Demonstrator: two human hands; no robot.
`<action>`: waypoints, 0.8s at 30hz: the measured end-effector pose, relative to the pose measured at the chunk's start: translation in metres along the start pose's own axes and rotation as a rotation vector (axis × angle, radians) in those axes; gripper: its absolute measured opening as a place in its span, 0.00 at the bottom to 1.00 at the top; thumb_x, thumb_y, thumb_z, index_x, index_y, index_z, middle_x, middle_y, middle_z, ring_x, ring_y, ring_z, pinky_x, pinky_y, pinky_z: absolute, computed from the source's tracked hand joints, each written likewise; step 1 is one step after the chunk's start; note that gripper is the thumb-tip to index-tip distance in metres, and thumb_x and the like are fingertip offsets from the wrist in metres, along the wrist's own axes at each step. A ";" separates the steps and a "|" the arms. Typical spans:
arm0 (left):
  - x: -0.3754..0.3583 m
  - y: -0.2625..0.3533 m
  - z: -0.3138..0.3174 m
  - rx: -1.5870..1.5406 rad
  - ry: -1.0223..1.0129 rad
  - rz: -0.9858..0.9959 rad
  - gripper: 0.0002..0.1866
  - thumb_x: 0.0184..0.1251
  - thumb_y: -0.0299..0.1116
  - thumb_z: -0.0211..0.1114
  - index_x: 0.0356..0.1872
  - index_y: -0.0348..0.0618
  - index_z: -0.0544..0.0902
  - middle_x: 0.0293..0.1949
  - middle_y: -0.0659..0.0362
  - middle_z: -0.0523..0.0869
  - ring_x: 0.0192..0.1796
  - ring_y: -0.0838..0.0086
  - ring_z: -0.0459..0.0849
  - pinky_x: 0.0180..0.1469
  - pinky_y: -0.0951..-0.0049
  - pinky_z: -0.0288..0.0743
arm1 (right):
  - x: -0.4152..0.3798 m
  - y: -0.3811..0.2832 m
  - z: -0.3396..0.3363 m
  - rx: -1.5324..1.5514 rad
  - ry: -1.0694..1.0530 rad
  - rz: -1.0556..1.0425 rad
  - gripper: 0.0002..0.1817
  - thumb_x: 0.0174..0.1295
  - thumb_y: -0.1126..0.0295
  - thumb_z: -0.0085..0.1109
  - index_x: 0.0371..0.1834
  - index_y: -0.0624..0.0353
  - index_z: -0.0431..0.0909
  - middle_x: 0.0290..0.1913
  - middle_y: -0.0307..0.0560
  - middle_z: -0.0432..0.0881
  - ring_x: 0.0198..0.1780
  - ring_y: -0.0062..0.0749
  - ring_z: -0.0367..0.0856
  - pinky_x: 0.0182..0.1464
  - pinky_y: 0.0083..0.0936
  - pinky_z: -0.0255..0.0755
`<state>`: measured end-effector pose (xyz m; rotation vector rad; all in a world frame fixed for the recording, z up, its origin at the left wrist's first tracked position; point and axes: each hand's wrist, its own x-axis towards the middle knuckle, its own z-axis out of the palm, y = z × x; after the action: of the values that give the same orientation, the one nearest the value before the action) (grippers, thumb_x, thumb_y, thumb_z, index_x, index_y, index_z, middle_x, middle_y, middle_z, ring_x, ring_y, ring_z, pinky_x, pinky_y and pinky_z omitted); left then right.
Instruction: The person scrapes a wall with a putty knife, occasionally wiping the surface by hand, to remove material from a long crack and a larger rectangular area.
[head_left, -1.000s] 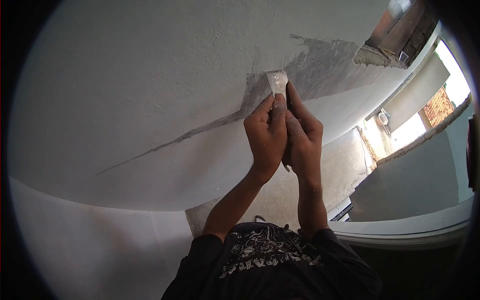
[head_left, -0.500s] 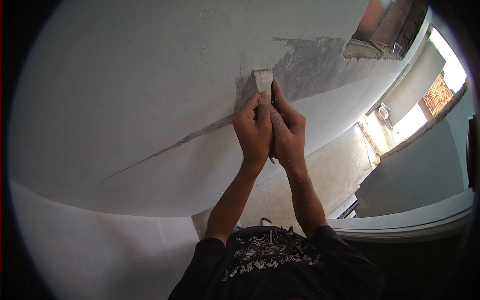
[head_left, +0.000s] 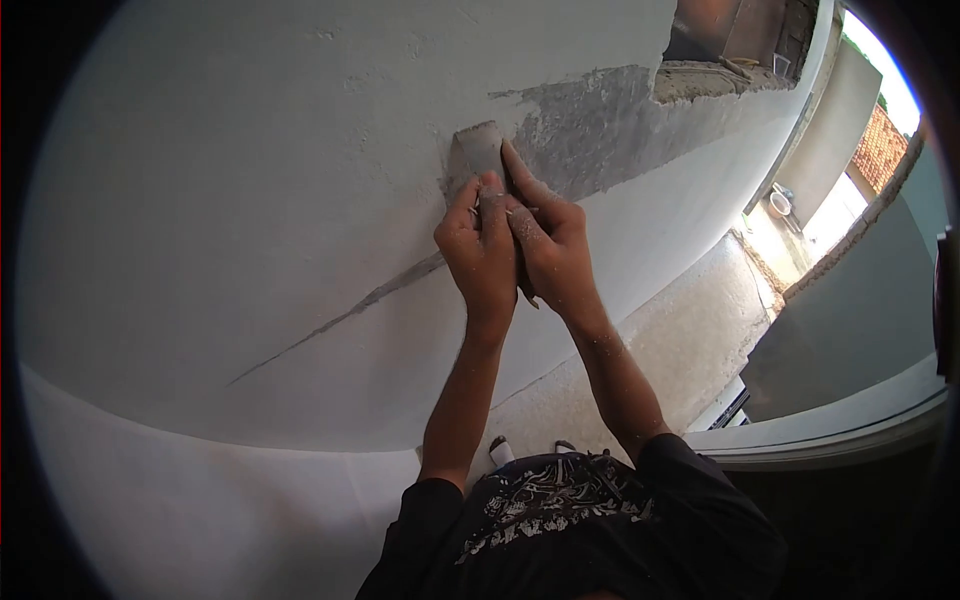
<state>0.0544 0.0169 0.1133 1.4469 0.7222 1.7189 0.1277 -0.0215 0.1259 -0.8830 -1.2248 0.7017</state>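
Observation:
Both hands grip one scraper [head_left: 483, 148], whose flat, dusty blade points up and lies against the painted wall [head_left: 250, 180]. My left hand [head_left: 478, 245] is closed around it, thumb along the blade's base. My right hand [head_left: 552, 245] closes on it from the other side, its index finger stretched up along the blade's right edge. The scraper's handle is mostly hidden between the palms. Beside the blade spreads a rough grey patch of bared wall [head_left: 590, 125], and a thin grey strip [head_left: 350, 300] tapers away to the lower left. Pale dust coats my fingers.
A rough-edged wall opening [head_left: 720, 82] is at upper right. Below runs a concrete floor [head_left: 660, 340], with my feet [head_left: 502, 452] near the wall. A white bucket [head_left: 780, 204] stands by the bright doorway at the right. A pale ledge [head_left: 820, 432] lies at lower right.
Both hands and the scraper have shifted left across the wall, and the blade is more tilted. The view has moved slightly; both feet now show below.

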 end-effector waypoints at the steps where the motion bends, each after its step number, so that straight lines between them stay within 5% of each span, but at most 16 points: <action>1: -0.012 -0.014 -0.004 0.078 -0.006 -0.015 0.19 0.81 0.37 0.52 0.28 0.38 0.76 0.22 0.66 0.76 0.24 0.86 0.70 0.26 0.80 0.65 | -0.009 0.019 -0.006 0.007 -0.014 0.028 0.28 0.71 0.74 0.49 0.75 0.58 0.65 0.27 0.31 0.78 0.24 0.07 0.65 0.25 0.11 0.64; 4: -0.051 -0.070 -0.032 0.202 -0.191 -0.212 0.19 0.81 0.42 0.53 0.35 0.35 0.81 0.24 0.61 0.81 0.26 0.82 0.76 0.29 0.77 0.70 | -0.042 0.071 -0.027 0.073 -0.076 0.123 0.27 0.72 0.72 0.50 0.75 0.53 0.66 0.23 0.29 0.74 0.19 0.09 0.63 0.19 0.14 0.62; 6: -0.062 -0.056 -0.046 0.330 -0.486 -0.680 0.23 0.79 0.48 0.55 0.48 0.34 0.83 0.28 0.56 0.86 0.30 0.75 0.83 0.33 0.75 0.73 | -0.047 0.061 -0.060 -0.046 -0.229 0.349 0.27 0.73 0.71 0.50 0.75 0.49 0.65 0.21 0.30 0.72 0.16 0.11 0.61 0.16 0.15 0.60; 9: -0.053 -0.006 -0.081 1.184 -1.012 -0.194 0.27 0.76 0.53 0.56 0.56 0.36 0.82 0.35 0.52 0.89 0.37 0.69 0.87 0.38 0.73 0.77 | -0.050 0.050 -0.100 -0.246 -0.323 0.543 0.28 0.73 0.68 0.51 0.76 0.42 0.64 0.19 0.33 0.69 0.13 0.13 0.60 0.12 0.18 0.58; 11: -0.034 0.064 -0.074 0.998 -0.688 -0.173 0.28 0.75 0.54 0.57 0.61 0.40 0.80 0.40 0.52 0.90 0.38 0.64 0.88 0.43 0.67 0.80 | -0.049 0.041 -0.119 -0.269 -0.288 0.573 0.28 0.73 0.67 0.52 0.77 0.43 0.63 0.20 0.34 0.70 0.13 0.14 0.61 0.12 0.19 0.58; 13: -0.025 0.092 -0.062 0.685 -0.100 0.053 0.30 0.75 0.52 0.58 0.68 0.42 0.73 0.48 0.52 0.90 0.42 0.60 0.87 0.49 0.62 0.79 | -0.052 0.037 -0.134 -0.194 -0.255 0.584 0.29 0.72 0.66 0.52 0.77 0.47 0.63 0.20 0.36 0.71 0.13 0.16 0.61 0.12 0.21 0.59; 15: 0.009 0.083 -0.070 0.967 0.206 0.772 0.36 0.74 0.53 0.58 0.77 0.47 0.60 0.67 0.48 0.77 0.64 0.55 0.78 0.64 0.54 0.71 | -0.054 0.040 -0.142 -0.087 -0.224 0.589 0.30 0.72 0.66 0.53 0.77 0.48 0.63 0.21 0.37 0.72 0.12 0.16 0.61 0.12 0.20 0.58; 18: 0.022 0.052 -0.022 1.855 0.081 0.735 0.41 0.74 0.55 0.55 0.80 0.49 0.50 0.80 0.49 0.52 0.81 0.51 0.49 0.77 0.44 0.49 | -0.057 0.042 -0.146 0.052 -0.169 0.546 0.31 0.72 0.67 0.54 0.78 0.50 0.61 0.22 0.39 0.73 0.12 0.15 0.61 0.11 0.19 0.56; 20: 0.015 -0.018 -0.034 1.892 -0.498 0.836 0.44 0.74 0.58 0.54 0.81 0.50 0.46 0.82 0.53 0.35 0.81 0.48 0.27 0.78 0.39 0.30 | -0.059 0.042 -0.145 0.136 -0.134 0.503 0.32 0.71 0.68 0.54 0.78 0.51 0.59 0.23 0.40 0.74 0.11 0.15 0.62 0.11 0.19 0.56; 21: -0.006 -0.039 -0.035 1.733 -0.877 0.749 0.44 0.73 0.60 0.54 0.81 0.49 0.47 0.82 0.51 0.33 0.81 0.44 0.29 0.78 0.38 0.32 | -0.060 0.042 -0.144 0.179 -0.116 0.480 0.32 0.71 0.69 0.54 0.79 0.52 0.59 0.23 0.40 0.74 0.11 0.15 0.62 0.11 0.19 0.56; 22: -0.030 -0.033 -0.026 1.556 -1.336 0.386 0.42 0.75 0.61 0.50 0.80 0.48 0.51 0.81 0.47 0.40 0.82 0.47 0.32 0.79 0.42 0.32 | -0.061 0.042 -0.144 0.223 -0.090 0.453 0.33 0.71 0.70 0.53 0.79 0.52 0.58 0.24 0.41 0.74 0.11 0.15 0.62 0.11 0.19 0.56; 23: -0.040 -0.060 -0.035 1.210 -1.834 -0.045 0.38 0.77 0.60 0.47 0.78 0.45 0.58 0.78 0.42 0.54 0.81 0.48 0.45 0.79 0.49 0.39 | -0.062 0.043 -0.142 0.232 -0.088 0.435 0.33 0.71 0.70 0.53 0.79 0.52 0.58 0.24 0.41 0.74 0.11 0.16 0.63 0.11 0.19 0.57; 24: -0.047 -0.067 -0.044 1.086 -1.752 -0.098 0.38 0.78 0.60 0.47 0.77 0.44 0.59 0.76 0.41 0.58 0.79 0.48 0.51 0.77 0.51 0.45 | -0.063 0.042 -0.138 0.238 -0.085 0.418 0.33 0.71 0.70 0.53 0.79 0.53 0.57 0.24 0.40 0.74 0.12 0.16 0.63 0.11 0.19 0.57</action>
<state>0.0273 0.0163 0.0245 2.6725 0.5531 -0.5983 0.2494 -0.0802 0.0445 -0.9244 -1.0107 1.2053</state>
